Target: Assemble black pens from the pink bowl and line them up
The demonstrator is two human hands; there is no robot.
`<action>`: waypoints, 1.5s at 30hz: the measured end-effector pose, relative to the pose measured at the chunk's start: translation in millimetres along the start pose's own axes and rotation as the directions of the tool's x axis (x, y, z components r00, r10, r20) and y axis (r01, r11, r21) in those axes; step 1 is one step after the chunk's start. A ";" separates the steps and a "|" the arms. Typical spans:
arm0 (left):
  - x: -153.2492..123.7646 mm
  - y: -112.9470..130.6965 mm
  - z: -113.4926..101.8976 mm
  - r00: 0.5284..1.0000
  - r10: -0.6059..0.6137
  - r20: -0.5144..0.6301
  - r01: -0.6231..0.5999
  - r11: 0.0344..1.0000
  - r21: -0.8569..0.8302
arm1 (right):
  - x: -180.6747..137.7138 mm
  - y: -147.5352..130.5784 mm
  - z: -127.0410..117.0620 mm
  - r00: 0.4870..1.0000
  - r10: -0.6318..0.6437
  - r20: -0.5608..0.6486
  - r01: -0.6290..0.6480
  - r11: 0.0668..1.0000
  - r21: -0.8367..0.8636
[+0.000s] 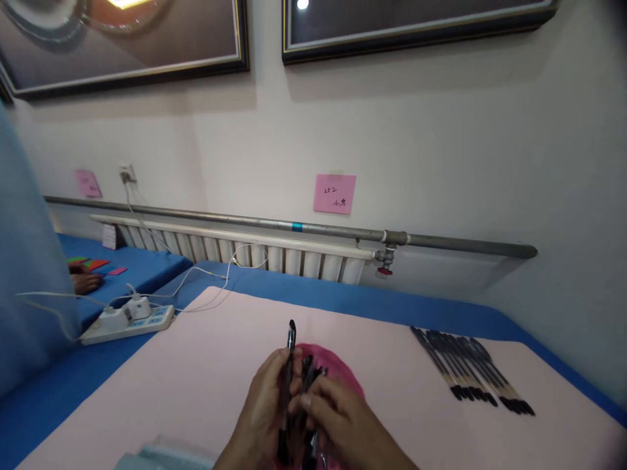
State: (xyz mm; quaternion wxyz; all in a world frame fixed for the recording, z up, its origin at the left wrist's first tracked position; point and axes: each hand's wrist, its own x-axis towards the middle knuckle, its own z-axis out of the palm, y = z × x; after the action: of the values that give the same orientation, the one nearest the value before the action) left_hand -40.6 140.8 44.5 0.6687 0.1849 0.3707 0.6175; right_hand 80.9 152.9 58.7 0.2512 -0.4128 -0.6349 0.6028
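Note:
My left hand (267,398) is closed around a black-capped pen (289,372), held nearly upright with its tip end pointing away from me. Close beside it, my right hand (337,411) has its fingers curled on several more dark pens (307,372). Both hands are over a round pink container (343,371), whose far rim shows behind the fingers; its inside is mostly covered by my hands. To the right, a row of similar black pens (470,369) lies side by side on the pink sheet (392,391).
A white power strip (132,324) with plugs and trailing white cables lies at the left on the blue table (294,287). A light-blue cloth-like item (161,457) is at the front edge. Another person's hand (87,282) rests near coloured papers at far left. A radiator (274,258) and pipe line the wall.

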 end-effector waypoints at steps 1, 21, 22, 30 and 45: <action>1.0 -0.2 -0.3 0.999 0.004 -0.039 -0.005 1.000 -0.030 | -1.5 2.5 7.3 1.000 -0.013 0.014 0.013 0.999 -0.050; 1.3 -4.2 -3.8 0.984 0.052 -0.171 -0.047 0.998 0.033 | -42.4 67.7 -144.2 0.750 -0.189 -0.634 -0.450 0.557 -0.698; 1.5 -4.8 -4.3 0.983 0.049 -0.177 -0.044 0.998 0.032 | -41.4 72.0 -150.1 0.743 -0.185 -0.643 -0.474 0.532 -0.701; 2.7 -2.9 -9.4 0.989 0.023 -0.147 -0.018 0.999 0.035 | -28.7 78.1 -170.5 0.715 -0.177 -0.677 -0.566 0.424 -0.707; -3.8 54.6 -35.9 0.900 0.376 -0.222 -0.319 0.913 0.253 | -39.7 42.5 -137.5 0.764 -0.154 -0.626 -0.499 0.473 -0.726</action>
State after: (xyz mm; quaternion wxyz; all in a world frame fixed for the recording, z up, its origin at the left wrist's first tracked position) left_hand -104.1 138.8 60.4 0.4677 0.2338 0.4810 0.7038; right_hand 223.8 193.8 44.8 0.1336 -0.7192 -0.6798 0.0531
